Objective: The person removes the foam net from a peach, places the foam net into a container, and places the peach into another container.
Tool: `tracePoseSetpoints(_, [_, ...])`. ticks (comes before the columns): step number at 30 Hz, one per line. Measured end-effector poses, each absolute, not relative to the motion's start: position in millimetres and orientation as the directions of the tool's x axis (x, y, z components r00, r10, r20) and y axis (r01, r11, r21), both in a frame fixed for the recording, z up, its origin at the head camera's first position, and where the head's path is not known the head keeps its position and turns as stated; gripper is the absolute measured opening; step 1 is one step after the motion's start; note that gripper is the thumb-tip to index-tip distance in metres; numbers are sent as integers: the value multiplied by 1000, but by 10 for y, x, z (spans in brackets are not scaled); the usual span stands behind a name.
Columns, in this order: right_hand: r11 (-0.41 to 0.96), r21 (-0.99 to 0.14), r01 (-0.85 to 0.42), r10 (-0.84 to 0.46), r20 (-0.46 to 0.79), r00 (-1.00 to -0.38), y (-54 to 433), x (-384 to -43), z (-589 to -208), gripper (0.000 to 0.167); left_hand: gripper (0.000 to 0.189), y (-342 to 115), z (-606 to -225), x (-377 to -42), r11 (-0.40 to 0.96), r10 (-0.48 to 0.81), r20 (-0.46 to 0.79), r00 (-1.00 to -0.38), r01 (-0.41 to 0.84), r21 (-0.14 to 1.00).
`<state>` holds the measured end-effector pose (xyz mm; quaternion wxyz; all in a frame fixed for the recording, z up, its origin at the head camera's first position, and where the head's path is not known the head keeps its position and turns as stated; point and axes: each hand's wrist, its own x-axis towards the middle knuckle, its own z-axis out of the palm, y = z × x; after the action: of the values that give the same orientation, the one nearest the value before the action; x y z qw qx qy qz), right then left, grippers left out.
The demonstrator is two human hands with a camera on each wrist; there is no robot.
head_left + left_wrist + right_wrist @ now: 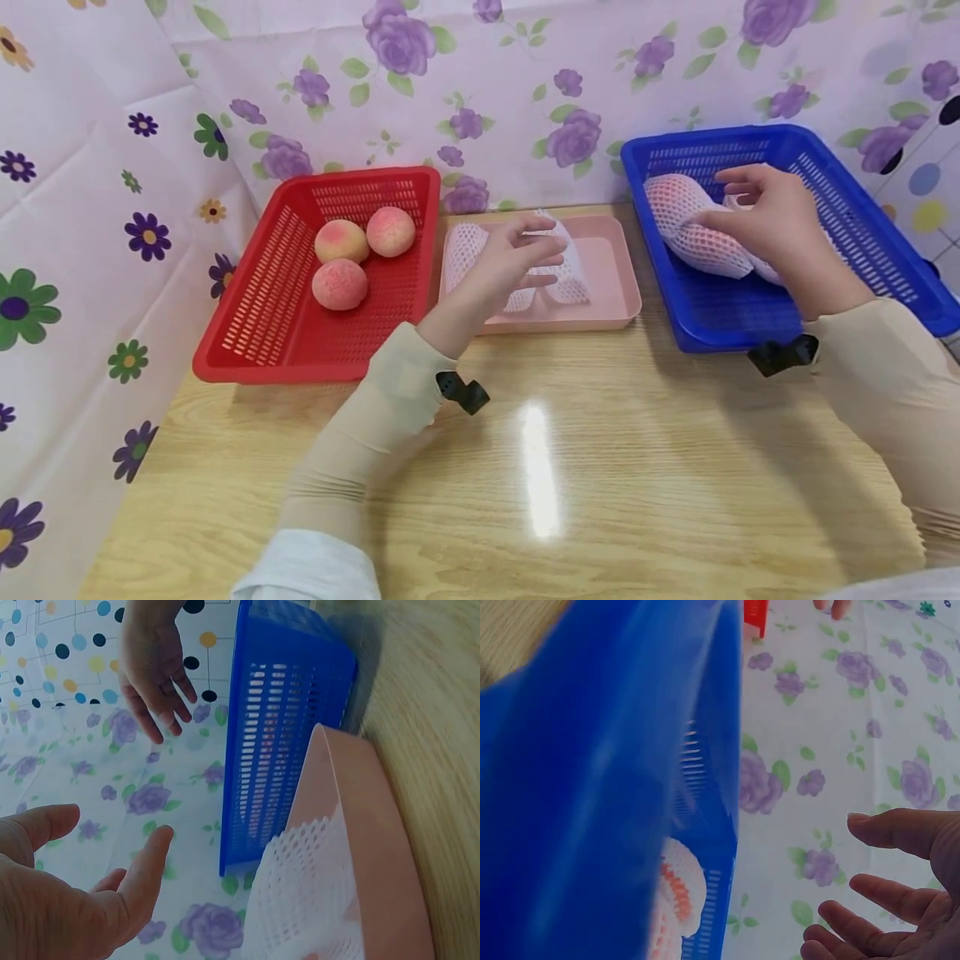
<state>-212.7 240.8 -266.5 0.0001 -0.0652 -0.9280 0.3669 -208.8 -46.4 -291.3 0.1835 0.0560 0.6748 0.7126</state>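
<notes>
My left hand hovers above the pink tray, its fingers parted and nothing between them. White foam fruit nets lie in that tray, partly covered by the hand. Over the blue basket is my right hand, thumb and fingers apart, holding nothing. Below it, peaches in foam nets rest inside the basket; the hand hides some of them. In the right wrist view the fingers are spread beside the basket's wall. Bare peaches sit in the red basket on the left.
All the containers stand on a wooden table, the pink tray between the two baskets. Flowered cloth hangs close behind them, and another patterned cloth borders the left side. The blue basket's raised rim stands beside the tray's right end.
</notes>
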Motion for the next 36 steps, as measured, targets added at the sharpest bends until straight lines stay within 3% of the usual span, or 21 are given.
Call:
tracePoseSetpoints(24, [790,-598,132,178,19,-984,2893,-2179,-2899,68,47,239,-3327,-1990,-62,453,-245,-857,-304,951])
tracePoseSetpoints(36, [794,-589,151,175,-18,-984,3188,-2191,-3056,72,51,526,-3496,-1889,-47,475,-286,-832,-348,936])
